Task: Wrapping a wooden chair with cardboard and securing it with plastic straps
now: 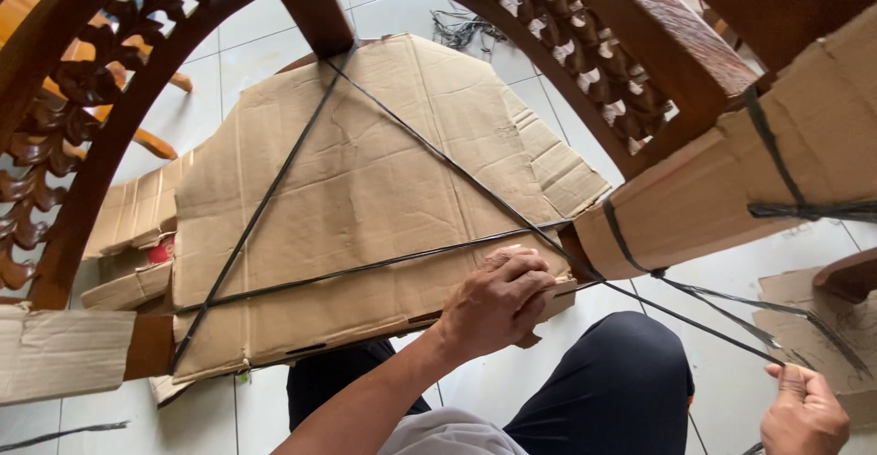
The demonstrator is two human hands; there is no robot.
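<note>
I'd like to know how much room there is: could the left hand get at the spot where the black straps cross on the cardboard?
Probably yes. The left hand grips the lower edge of the cardboard sheet, and the black straps cross at the sheet's lower left corner with nothing over them. It would have to let go of the edge first.

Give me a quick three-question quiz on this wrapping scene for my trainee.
1. True or false: the left hand presses on the front edge of the cardboard sheet.
2. What does the right hand grip?
A. scissors
B. black strap
C. tape roll
3. What sort of floor lies under the carved wooden frame?

Key:
1. True.
2. B; the strap runs taut from the hand up across the cardboard.
3. A pale tiled floor.
</note>
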